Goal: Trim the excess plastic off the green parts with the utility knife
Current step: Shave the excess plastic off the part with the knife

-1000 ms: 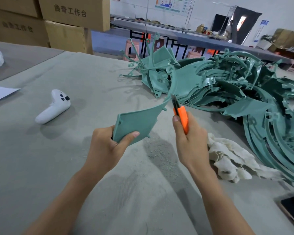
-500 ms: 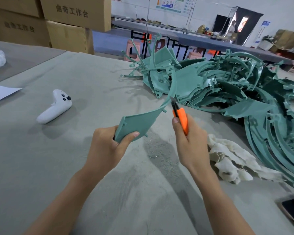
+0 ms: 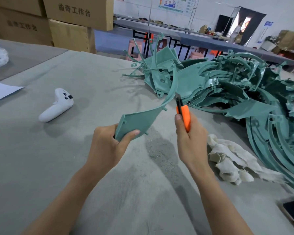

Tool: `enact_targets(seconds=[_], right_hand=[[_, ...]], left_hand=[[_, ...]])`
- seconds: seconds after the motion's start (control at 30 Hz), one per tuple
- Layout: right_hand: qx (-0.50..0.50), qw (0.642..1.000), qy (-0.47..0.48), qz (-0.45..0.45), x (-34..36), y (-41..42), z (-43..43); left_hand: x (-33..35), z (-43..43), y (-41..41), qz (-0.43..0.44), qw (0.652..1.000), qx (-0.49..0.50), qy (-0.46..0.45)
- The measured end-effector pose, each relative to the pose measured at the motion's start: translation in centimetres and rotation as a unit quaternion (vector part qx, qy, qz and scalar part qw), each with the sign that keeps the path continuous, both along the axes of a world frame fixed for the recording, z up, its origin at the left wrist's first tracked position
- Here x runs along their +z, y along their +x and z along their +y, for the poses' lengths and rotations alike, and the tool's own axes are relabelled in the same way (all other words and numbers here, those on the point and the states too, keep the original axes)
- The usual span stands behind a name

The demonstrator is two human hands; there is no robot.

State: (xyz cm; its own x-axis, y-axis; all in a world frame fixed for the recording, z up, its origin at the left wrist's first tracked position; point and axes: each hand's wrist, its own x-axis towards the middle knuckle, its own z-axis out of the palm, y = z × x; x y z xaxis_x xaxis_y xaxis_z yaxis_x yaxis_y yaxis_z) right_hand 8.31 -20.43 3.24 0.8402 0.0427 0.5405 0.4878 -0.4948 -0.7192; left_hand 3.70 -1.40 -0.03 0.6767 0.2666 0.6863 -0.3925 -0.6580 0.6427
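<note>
Here, a curved green part is held above the table near the middle of the view. Its wide flat end is gripped by the left hand, the thumb laid over the near face and the fingers curled behind. From that grip the narrow arc is swept up toward one o'clock. An orange utility knife is clasped in the right hand, fingers wrapped round the handle, with the blade pointed toward twelve o'clock just beside the arc; whether contact is made cannot be told. A pile of green parts is heaped at two o'clock of the hands. A white controller is seen at ten o'clock, a crumpled cloth at four o'clock, and fine shavings are scattered beneath the held part.
</note>
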Motion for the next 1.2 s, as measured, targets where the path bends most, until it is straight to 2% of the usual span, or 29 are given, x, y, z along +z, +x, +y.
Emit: enact_targets(seconds=[0.07,0.27,0.37,0.47,0.8,0.9,1.03,1.1,1.2], right_hand=[[0.016,1.0,-0.002,-0.001,-0.4,-0.2,0.3],[0.144,0.989,-0.027,-0.031,-1.0,-2.3,1.7],[0.065,0.998,0.022,-0.007,-0.3,-1.5,1.4],[0.019,0.999,0.02,0.026,-0.3,-0.8,1.0],[0.117,0.991,-0.063,0.005,-1.3,-5.2,4.2],[0.144,0.988,-0.064,-0.008,-1.1,-6.0,4.6],[0.097,0.995,0.004,0.005,-0.7,-4.2,3.2],[0.066,0.998,-0.006,0.017,-0.8,-3.4,2.7],[0.092,0.994,-0.062,0.013,-1.4,-4.0,3.1]], left_hand=[[0.0,-0.1,0.0,0.003,1.0,-0.003,-0.002],[0.3,0.1,-0.1,0.014,1.0,0.026,-0.002],[0.3,0.0,-0.1,0.018,1.0,0.013,0.003],[0.1,-0.1,-0.1,0.015,1.0,0.005,0.015],[0.5,-0.3,-0.4,-0.008,1.0,-0.001,0.026],[0.9,-0.7,-0.5,-0.044,0.997,-0.006,0.055],[1.1,-0.5,-0.5,-0.044,0.996,0.027,0.078],[1.1,-0.6,-0.6,-0.058,0.992,0.042,0.104],[1.0,-0.6,-0.5,-0.065,0.989,0.067,0.119]])
